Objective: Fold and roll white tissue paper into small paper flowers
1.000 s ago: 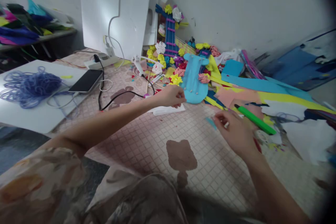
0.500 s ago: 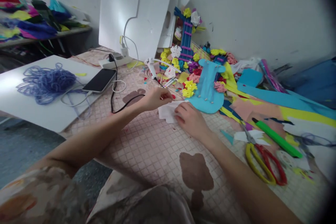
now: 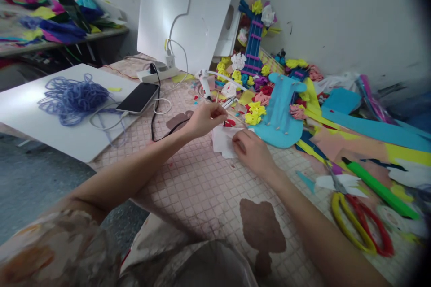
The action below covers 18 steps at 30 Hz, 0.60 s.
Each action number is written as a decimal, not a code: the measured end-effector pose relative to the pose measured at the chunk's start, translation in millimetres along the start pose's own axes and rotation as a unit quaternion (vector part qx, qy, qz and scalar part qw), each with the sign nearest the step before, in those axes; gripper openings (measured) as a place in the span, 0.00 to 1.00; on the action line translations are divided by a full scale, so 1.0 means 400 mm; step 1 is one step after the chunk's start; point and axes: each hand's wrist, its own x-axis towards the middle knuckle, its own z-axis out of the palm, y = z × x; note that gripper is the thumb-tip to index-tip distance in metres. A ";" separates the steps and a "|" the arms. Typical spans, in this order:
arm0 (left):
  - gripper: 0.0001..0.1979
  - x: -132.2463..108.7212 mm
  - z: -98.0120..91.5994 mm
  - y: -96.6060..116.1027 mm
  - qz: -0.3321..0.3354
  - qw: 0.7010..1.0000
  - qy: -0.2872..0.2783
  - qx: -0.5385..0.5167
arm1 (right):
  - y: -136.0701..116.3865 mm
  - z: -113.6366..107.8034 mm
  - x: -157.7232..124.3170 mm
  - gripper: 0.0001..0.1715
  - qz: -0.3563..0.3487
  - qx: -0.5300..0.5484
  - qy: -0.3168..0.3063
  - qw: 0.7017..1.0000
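Folded white paper (image 3: 222, 142) lies on the tiled-pattern tabletop in front of me. Its right side is pinched by the curled fingers of my right hand (image 3: 253, 150). My left hand (image 3: 208, 119) hovers just above the paper's upper left edge, fingertips pressed together; whatever they hold, if anything, is too small to make out. Right beside those fingertips a small red piece (image 3: 230, 123) shows behind the paper. Beyond my right hand rests a light-blue guitar-shaped cutout (image 3: 281, 112), with a yellow crumpled-paper flower (image 3: 255, 113) against its left side.
A white glue gun (image 3: 204, 84) stands behind my left hand. To the left are a phone (image 3: 138, 97), blue-violet yarn (image 3: 76, 98) on a white board and a power strip (image 3: 158, 73). At right lie scissors (image 3: 353, 222), a green cutter (image 3: 380, 188) and paper scraps.
The view has turned a little left, so everything sits further right. My left fingers have come up off the paper's top edge, and more of the red piece shows. My right hand stays at the paper.
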 end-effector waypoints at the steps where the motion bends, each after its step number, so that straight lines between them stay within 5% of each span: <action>1: 0.02 0.002 0.000 -0.001 -0.007 1.000 -0.001 -0.008 | -0.008 -0.002 0.003 0.06 -0.010 0.009 0.006 1.000; 5: 0.03 0.004 0.002 -0.005 -0.023 0.999 0.000 -0.026 | -0.053 0.005 0.025 0.07 -0.065 -0.004 -0.002 0.998; 11: 0.04 0.003 -0.003 -0.014 0.000 1.000 0.006 -0.028 | -0.070 0.033 0.036 0.08 -0.018 0.019 0.009 1.000; 14: 0.03 -0.001 -0.004 -0.012 -0.010 0.999 0.002 -0.036 | -0.042 0.015 0.018 0.08 0.027 0.071 0.070 0.995; 18: 0.03 -0.021 0.012 0.006 -0.068 0.992 -0.065 -0.083 | 0.010 -0.038 -0.034 0.02 0.163 0.250 0.212 0.931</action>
